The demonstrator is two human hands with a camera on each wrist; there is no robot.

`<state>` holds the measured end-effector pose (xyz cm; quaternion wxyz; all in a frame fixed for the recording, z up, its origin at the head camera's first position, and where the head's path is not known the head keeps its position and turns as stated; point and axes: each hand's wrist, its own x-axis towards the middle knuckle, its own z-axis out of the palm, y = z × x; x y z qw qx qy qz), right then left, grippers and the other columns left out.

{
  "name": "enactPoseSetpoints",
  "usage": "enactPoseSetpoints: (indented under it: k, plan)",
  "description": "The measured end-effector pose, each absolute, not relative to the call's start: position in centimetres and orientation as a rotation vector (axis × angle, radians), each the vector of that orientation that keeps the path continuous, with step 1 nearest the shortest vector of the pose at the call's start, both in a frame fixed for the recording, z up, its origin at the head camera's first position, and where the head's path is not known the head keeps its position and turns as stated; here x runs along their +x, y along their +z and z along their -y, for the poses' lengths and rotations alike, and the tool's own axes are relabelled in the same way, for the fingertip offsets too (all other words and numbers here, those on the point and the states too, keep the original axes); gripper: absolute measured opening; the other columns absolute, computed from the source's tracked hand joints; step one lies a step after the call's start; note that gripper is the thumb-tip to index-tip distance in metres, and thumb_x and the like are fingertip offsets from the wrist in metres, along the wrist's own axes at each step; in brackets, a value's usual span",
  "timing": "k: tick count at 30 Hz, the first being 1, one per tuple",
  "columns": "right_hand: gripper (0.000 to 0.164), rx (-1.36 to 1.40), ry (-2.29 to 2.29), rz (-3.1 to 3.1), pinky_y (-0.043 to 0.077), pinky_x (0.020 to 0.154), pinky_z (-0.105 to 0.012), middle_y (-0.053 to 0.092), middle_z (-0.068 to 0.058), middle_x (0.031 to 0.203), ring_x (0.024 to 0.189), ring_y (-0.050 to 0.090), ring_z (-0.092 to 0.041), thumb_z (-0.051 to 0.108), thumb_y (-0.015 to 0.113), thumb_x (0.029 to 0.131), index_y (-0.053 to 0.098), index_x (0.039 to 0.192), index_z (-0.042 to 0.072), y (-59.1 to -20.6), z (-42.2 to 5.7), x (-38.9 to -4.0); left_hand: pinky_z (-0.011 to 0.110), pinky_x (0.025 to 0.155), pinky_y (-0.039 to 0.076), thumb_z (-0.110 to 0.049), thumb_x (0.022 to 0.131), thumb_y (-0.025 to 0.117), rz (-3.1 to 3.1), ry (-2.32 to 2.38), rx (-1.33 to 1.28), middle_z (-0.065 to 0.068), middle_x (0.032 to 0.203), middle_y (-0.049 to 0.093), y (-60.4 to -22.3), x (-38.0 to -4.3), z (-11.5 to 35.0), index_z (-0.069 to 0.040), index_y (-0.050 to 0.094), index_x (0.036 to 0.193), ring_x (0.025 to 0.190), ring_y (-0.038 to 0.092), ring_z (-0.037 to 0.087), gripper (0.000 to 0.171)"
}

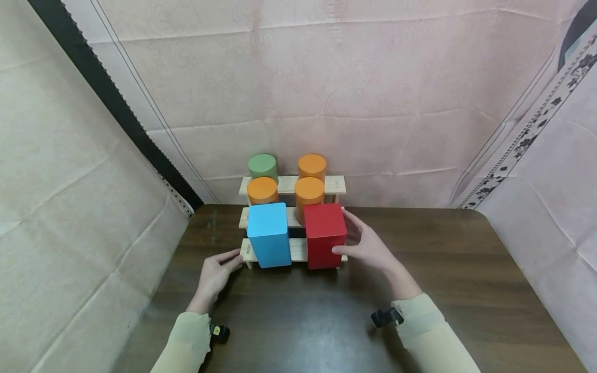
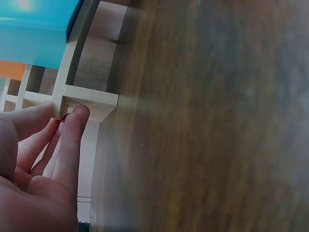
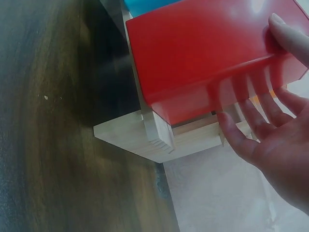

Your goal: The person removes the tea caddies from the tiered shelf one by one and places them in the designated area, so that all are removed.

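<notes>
A three-step wooden rack (image 1: 298, 249) stands on the table. At the left end of its lowest step, my left hand (image 1: 215, 275) pinches the board between thumb and fingers, as the left wrist view shows closely. My right hand (image 1: 370, 248) holds a red box (image 1: 325, 235) at the right of that step, thumb on the front and fingers along its right side. In the right wrist view, the red box (image 3: 207, 58) sits upon the wooden board (image 3: 157, 133). Left of it stands a blue box (image 1: 269, 235), apart from both hands.
Orange cylinders (image 1: 309, 190) and one green cylinder (image 1: 263, 165) stand on the upper steps, behind the boxes. A dark wooden table (image 1: 298, 321) carries the rack. Pale cloth (image 1: 326, 93) hangs behind it and at both sides.
</notes>
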<state>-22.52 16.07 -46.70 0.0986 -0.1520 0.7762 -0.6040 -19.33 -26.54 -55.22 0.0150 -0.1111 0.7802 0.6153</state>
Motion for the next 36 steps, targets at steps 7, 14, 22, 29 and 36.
enactPoseSetpoints:
  k: [7,14,22,29,36]
  plan:
    - [0.112,-0.456,-1.794,-2.321,0.049,0.116,-0.056,0.04,0.0,0.168,0.15,0.042,-0.033,0.03,0.097,0.079,0.031,0.17,0.027,-46.7,-16.1,-22.6,0.041,0.101,0.06,-0.021,0.105,0.074,-2.433,1.908,-0.322,0.022,0.144,0.064,-55.1,-19.3,26.6,-0.004,0.07,0.141,0.119,0.072,0.028,0.04]
    - [0.111,-0.446,-1.824,-2.302,0.052,0.113,-0.049,0.043,0.002,0.165,0.15,0.043,-0.031,0.028,0.098,0.078,0.034,0.168,0.028,-46.7,-16.0,-22.5,0.041,0.101,0.061,-0.021,0.105,0.073,-2.449,1.896,-0.307,0.021,0.143,0.065,-55.2,-19.3,26.7,-0.004,0.071,0.14,0.119,0.072,0.028,0.039]
    - [0.111,-0.458,-1.843,-2.291,0.051,0.114,-0.05,0.044,0.002,0.164,0.151,0.042,-0.03,0.026,0.099,0.077,0.035,0.168,0.027,-46.6,-16.0,-22.4,0.042,0.101,0.06,-0.022,0.105,0.074,-2.448,1.899,-0.308,0.021,0.143,0.065,-55.3,-19.2,26.8,-0.005,0.072,0.139,0.118,0.073,0.027,0.038]
    - [0.11,-0.455,-1.863,-2.286,0.055,0.11,-0.048,0.046,0.0,0.162,0.147,0.046,-0.031,0.028,0.099,0.077,0.036,0.166,0.026,-46.1,-16.2,-22.1,0.04,0.1,0.061,-0.022,0.105,0.074,-2.442,1.916,-0.317,0.02,0.143,0.066,-55.5,-19.2,26.9,-0.005,0.072,0.139,0.117,0.073,0.026,0.038]
    - [0.11,-0.445,-1.871,-2.309,0.058,0.106,-0.044,0.046,0.001,0.161,0.146,0.047,-0.031,0.028,0.1,0.076,0.036,0.166,0.026,-45.7,-18.0,-21.7,0.038,0.098,0.062,-0.021,0.105,0.074,-2.448,1.914,-0.307,0.021,0.144,0.065,-55.4,-19.2,26.8,-0.004,0.071,0.139,0.118,0.073,0.027,0.038]
